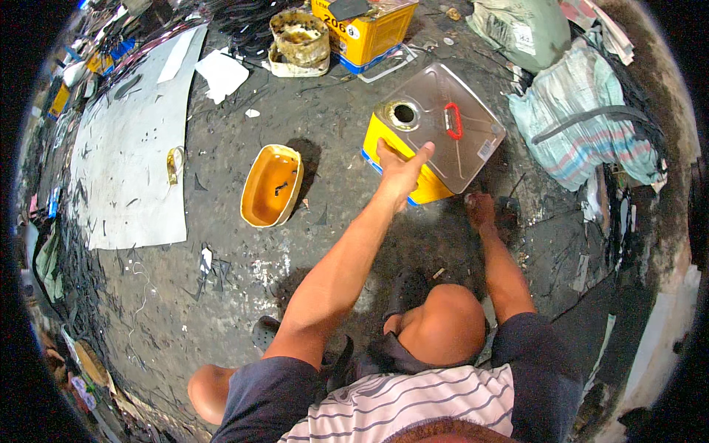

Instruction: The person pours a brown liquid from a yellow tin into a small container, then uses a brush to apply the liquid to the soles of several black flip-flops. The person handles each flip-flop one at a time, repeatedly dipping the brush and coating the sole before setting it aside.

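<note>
A large yellow tin can (pixel 443 122) with a silvery top, a round open spout and a red handle lies tilted on the dark floor in front of me. My left hand (pixel 401 171) grips its near corner, thumb up on the top edge and fingers on the yellow side. My right hand (pixel 481 210) rests on the floor just below the can's near right corner, fingers curled. A small pale bit shows at its knuckles; whether it is held I cannot tell. My bare knees and dark shorts fill the lower edge.
An open cut container (pixel 272 184) with an orange inside sits left of the can. A big grey sheet (pixel 133 148) lies at the left. At the back stand another yellow tin (pixel 365 33) and a dirty round tin (pixel 299 37). Striped sacks (pixel 583 129) pile up at the right.
</note>
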{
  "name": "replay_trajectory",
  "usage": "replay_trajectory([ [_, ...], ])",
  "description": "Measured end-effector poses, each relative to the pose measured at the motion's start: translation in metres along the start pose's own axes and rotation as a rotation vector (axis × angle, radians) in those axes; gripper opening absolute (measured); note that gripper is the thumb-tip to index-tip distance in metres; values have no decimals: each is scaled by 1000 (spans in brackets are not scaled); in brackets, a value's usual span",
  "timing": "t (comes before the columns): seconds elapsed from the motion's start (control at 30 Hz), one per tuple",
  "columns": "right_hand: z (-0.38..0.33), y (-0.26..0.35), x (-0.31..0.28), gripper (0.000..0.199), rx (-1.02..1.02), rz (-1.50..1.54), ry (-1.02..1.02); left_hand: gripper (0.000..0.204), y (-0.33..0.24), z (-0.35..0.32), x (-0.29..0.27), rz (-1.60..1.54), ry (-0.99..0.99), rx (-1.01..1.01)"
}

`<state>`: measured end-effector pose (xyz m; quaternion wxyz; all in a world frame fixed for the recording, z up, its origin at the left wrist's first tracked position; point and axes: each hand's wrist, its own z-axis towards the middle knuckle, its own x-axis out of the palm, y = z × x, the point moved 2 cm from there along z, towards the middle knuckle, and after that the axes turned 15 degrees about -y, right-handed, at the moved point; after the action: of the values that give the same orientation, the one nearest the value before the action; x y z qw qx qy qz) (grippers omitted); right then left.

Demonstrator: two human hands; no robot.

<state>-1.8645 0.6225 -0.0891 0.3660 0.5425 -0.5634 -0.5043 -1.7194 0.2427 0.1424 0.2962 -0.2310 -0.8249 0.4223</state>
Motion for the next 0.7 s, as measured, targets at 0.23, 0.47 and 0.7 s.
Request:
replay_trajectory([
  [0.23, 56, 132, 93, 28, -791, -629, 93, 106, 4, -2, -8, 20, -72, 237],
  [0.47, 75, 174, 158, 35, -231, -476, 273, 101, 1, -32, -37, -34, -85, 167],
  [0.7, 22, 209, 178, 43, -95, -467, 450, 87, 26, -60, -79, -13, -171, 145],
])
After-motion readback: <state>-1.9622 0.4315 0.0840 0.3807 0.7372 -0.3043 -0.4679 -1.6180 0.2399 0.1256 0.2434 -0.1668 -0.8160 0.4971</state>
